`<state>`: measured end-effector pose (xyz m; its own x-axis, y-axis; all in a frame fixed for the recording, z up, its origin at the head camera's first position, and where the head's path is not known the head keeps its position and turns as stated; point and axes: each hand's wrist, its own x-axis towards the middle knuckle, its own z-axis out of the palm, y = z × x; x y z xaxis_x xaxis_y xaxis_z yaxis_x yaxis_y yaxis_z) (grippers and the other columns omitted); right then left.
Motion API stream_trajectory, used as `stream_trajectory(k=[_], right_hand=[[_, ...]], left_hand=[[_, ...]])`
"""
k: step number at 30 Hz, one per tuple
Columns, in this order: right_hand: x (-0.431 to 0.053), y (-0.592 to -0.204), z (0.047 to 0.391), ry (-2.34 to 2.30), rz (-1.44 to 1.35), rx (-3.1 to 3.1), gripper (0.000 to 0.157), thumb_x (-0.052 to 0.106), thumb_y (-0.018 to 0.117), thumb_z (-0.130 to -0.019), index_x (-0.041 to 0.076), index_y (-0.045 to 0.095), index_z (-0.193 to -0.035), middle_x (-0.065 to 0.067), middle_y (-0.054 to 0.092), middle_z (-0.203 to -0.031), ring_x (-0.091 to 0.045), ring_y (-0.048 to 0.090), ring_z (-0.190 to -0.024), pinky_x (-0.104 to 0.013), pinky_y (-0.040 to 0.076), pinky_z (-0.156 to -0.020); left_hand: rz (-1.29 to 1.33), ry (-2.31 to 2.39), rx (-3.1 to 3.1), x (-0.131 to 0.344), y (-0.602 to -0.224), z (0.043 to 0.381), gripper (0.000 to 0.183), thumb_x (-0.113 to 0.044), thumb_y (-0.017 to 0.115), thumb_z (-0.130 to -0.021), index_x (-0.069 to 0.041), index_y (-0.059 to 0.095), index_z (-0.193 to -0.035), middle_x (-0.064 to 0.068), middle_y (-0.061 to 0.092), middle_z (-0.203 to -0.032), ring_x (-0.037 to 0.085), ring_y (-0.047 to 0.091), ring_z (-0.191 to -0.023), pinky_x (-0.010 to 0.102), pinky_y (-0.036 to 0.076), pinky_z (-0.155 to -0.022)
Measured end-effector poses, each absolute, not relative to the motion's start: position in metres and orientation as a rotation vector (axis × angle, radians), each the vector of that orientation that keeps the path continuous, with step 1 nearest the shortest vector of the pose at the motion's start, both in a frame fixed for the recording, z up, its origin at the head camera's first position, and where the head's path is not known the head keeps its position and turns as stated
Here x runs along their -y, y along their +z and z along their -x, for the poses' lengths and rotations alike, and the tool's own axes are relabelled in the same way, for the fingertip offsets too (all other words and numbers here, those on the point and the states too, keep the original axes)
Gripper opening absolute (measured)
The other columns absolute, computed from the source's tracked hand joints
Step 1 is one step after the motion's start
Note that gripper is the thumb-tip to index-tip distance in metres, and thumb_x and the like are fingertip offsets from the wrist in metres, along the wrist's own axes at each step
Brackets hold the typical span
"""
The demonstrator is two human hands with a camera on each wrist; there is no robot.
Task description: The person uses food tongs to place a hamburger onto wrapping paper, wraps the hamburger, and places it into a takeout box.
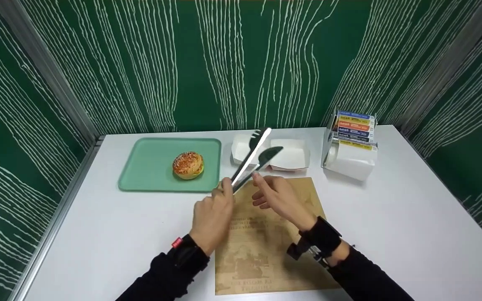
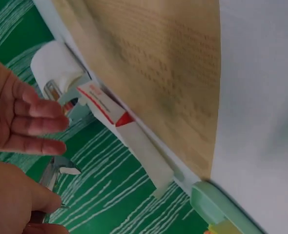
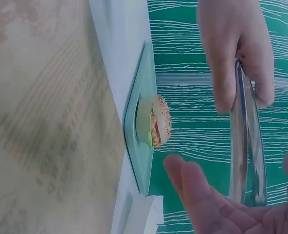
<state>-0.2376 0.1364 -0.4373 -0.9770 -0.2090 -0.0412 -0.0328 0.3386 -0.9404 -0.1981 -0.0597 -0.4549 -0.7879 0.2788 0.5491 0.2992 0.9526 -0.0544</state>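
My left hand point(image 1: 214, 211) grips a pair of metal tongs point(image 1: 248, 160) with dark heads, held above the table. Their two arms stand apart and point up and away. To their right is my right hand point(image 1: 280, 198), its fingers loosely extended around nothing and its thumb near the lower arm; whether it touches is unclear. Seen from the right wrist, the fingers point(image 3: 195, 187) overlap the lower tongs. Printed brown paper point(image 1: 245, 263) lies flat under both hands. A seeded-bun burger point(image 1: 188, 165) rests on the green tray point(image 1: 147, 167) at the left.
Two white paper food boxes point(image 1: 293, 154) stand behind the brown paper, the left one partly hidden by the tongs. On the right is a dispenser point(image 1: 352, 144) with colourful labels and a white roll-like front. Green walls with white lines enclose the white table point(image 1: 400, 217).
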Motion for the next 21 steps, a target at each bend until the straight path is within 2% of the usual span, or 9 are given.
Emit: stream_trajectory(k=[3,6,9,14,21], right_hand=[[-0.135,-0.439,0.241,-1.731,0.186,-2.447,0.06,0.047,0.05,-0.113,-0.009,0.07,-0.119,-0.026,0.079,-0.096,-0.038,0.081,-0.083,-0.043,0.068,-0.075],[-0.135,-0.442,0.243,-1.74,0.151,-2.425,0.061,0.049,0.054,-0.112,-0.009,0.07,-0.113,-0.023,0.079,-0.089,-0.034,0.081,-0.078,-0.046,0.068,-0.076],[-0.136,-0.445,0.246,-1.75,0.118,-2.4,0.061,0.051,0.056,-0.11,-0.008,0.071,-0.108,-0.019,0.079,-0.084,-0.026,0.08,-0.072,-0.048,0.067,-0.076],[-0.137,-0.45,0.25,-1.798,0.083,-2.388,0.058,0.052,0.06,-0.108,-0.004,0.073,-0.097,-0.015,0.078,-0.078,-0.021,0.078,-0.066,-0.047,0.067,-0.072],[-0.138,-0.451,0.255,-1.847,0.026,-2.339,0.054,0.048,0.061,-0.108,-0.003,0.074,-0.094,-0.01,0.076,-0.071,-0.018,0.076,-0.062,-0.047,0.067,-0.071]], left_hand=[[0.425,0.028,2.513,0.051,-0.461,0.196,0.028,-0.004,0.068,-0.098,-0.003,0.05,-0.119,0.009,0.065,-0.071,0.017,0.057,-0.045,0.031,0.049,-0.038],[0.411,0.127,2.472,0.045,-0.468,0.194,0.029,-0.008,0.07,-0.094,-0.006,0.05,-0.115,0.006,0.063,-0.07,0.013,0.056,-0.044,0.03,0.048,-0.038],[0.39,0.189,2.441,0.041,-0.473,0.193,0.026,-0.013,0.069,-0.097,-0.007,0.05,-0.112,0.004,0.059,-0.068,0.011,0.054,-0.044,0.028,0.045,-0.036],[0.38,0.233,2.4,0.036,-0.481,0.19,0.02,-0.018,0.064,-0.103,-0.005,0.052,-0.112,0.001,0.057,-0.067,0.009,0.053,-0.045,0.027,0.044,-0.036],[0.384,0.253,2.395,0.033,-0.485,0.188,0.021,-0.015,0.064,-0.1,-0.006,0.053,-0.115,0.002,0.061,-0.07,0.009,0.054,-0.047,0.027,0.044,-0.036]])
